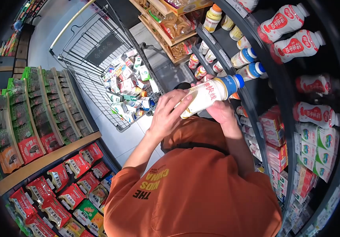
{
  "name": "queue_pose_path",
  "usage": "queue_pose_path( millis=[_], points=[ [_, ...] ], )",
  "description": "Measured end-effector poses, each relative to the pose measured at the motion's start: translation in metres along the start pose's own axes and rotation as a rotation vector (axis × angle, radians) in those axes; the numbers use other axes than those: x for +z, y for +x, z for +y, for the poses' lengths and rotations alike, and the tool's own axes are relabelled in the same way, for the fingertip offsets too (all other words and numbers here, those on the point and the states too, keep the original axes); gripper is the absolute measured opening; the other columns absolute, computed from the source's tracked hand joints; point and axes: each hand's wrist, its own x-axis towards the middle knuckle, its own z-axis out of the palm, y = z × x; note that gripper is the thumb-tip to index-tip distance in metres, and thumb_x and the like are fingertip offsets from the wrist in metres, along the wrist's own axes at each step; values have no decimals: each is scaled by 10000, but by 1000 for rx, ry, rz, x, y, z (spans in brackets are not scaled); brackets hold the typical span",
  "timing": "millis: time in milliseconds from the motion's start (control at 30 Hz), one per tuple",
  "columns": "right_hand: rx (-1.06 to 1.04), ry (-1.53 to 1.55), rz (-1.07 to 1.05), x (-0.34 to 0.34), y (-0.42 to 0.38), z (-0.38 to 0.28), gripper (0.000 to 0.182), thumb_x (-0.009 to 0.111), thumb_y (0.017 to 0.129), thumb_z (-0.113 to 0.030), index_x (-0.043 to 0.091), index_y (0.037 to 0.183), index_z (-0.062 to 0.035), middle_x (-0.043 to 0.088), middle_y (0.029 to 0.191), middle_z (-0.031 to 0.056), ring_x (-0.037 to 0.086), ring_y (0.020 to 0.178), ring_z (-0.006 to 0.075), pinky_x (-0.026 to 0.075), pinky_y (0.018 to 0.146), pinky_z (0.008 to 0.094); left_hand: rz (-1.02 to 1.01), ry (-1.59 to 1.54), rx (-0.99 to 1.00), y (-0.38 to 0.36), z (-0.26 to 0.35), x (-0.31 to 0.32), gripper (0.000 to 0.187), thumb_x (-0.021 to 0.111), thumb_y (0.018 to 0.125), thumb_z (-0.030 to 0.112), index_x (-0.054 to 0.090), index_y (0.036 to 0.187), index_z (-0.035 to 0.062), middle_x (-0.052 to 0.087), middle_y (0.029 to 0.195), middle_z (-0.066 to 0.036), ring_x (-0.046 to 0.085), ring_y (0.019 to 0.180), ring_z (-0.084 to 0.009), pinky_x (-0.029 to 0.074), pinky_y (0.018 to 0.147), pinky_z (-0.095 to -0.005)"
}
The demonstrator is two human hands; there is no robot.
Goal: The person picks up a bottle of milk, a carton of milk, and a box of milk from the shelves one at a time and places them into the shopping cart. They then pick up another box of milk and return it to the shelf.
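A white bottle (207, 96) with red lettering and a blue cap is held tilted in front of the body, its cap to the upper right. My left hand (171, 107) lies against the bottle's lower end, fingers over its side. Around the bottle's underside, nearer the cap, my right hand (222, 112) is closed, its thumb against the label. Similar blue-capped bottles (244, 58) stand on the shelf just beyond.
A wire shopping cart (79, 49) holding many cartons stands ahead. Drink shelves (253, 79) rise along the right, with red-labelled bottles (292, 47). Snack racks (53, 146) line the left. Wooden trays (174, 37) of packaged food are beyond the cart.
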Motion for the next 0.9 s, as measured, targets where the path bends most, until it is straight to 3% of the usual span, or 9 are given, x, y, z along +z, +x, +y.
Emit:
queue_pose_path(
  millis=[133, 267, 367, 400, 533, 567, 667, 700, 900],
  points=[
    [-10, -13, -10, -3, -6, -6, 791, 814, 726, -263, 405, 1383, -97, 503, 1331, 104, 408, 1343, 293, 269, 1163, 476, 87, -294, -195, 4, 9, 8, 720, 775, 563, -48, 591, 1252, 55, 591, 1214, -112, 567, 1122, -319, 481, 926, -409],
    [-3, -61, -52, -3, -10, -20, 794, 814, 745, -335, 415, 1382, -77, 498, 1360, 111, 416, 1344, 283, 281, 1153, 481, 91, -121, -31, 3, 10, 16, 691, 773, 560, -57, 617, 1219, 76, 587, 1238, -113, 576, 1110, -321, 490, 920, -401],
    [-15, -48, 68, -14, -23, -19, 738, 751, 821, -365, 408, 1396, -54, 475, 1402, 123, 429, 1339, 284, 309, 1131, 484, 99, -15, 23, -1, 10, 24, 660, 717, 579, -56, 632, 1212, 111, 587, 1250, -84, 567, 1119, -312, 479, 912, -407],
    [54, 42, 108, -21, -31, -20, 559, 654, 920, -269, 421, 1386, -65, 481, 1404, 130, 441, 1323, 281, 326, 1101, 507, 101, 18, 31, -3, 9, 28, 655, 706, 583, -54, 634, 1211, 117, 588, 1250, -76, 565, 1124, -310, 476, 912, -408],
    [151, 76, 361, -44, -48, -15, 400, 598, 952, -157, 497, 1319, -33, 587, 1278, 121, 542, 1225, 244, 426, 1040, 451, -4, 7, -16, -14, 7, 46, 693, 696, 579, -51, 617, 1242, 132, 584, 1259, -68, 548, 1156, -293, 465, 922, -405],
    [150, 36, 424, -49, -53, -15, 375, 597, 950, -130, 514, 1302, -31, 606, 1250, 121, 563, 1201, 236, 448, 1024, 437, -91, 16, -58, -17, 6, 48, 725, 761, 611, -15, 574, 1298, 125, 535, 1319, -99, 539, 1174, -290, 465, 940, -416],
    [-13, -151, 483, -54, -66, -27, 394, 555, 959, -127, 482, 1325, -1, 585, 1277, 137, 560, 1209, 256, 439, 1043, 424, -53, -193, -358, -18, 14, 63, 780, 841, 649, 87, 512, 1356, 103, 473, 1377, -134, 524, 1203, -311, 476, 955, -415],
    [22, -131, 504, -57, -70, -35, 365, 554, 945, -81, 502, 1295, 8, 599, 1239, 138, 567, 1193, 256, 433, 1048, 416, -54, -227, -397, -18, 12, 65, 804, 879, 679, 183, 476, 1362, 48, 490, 1356, -168, 553, 1178, -325, 513, 929, -387],
    [-155, -214, 514, -58, -85, -64, 365, 611, 876, 34, 526, 1229, -5, 623, 1146, 133, 616, 1090, 242, 494, 961, 389, -130, -376, -545, -21, 7, 76, 647, 805, 772, 166, 508, 1335, 50, 487, 1358, -150, 563, 1169, -297, 514, 916, -356]
  ],
)
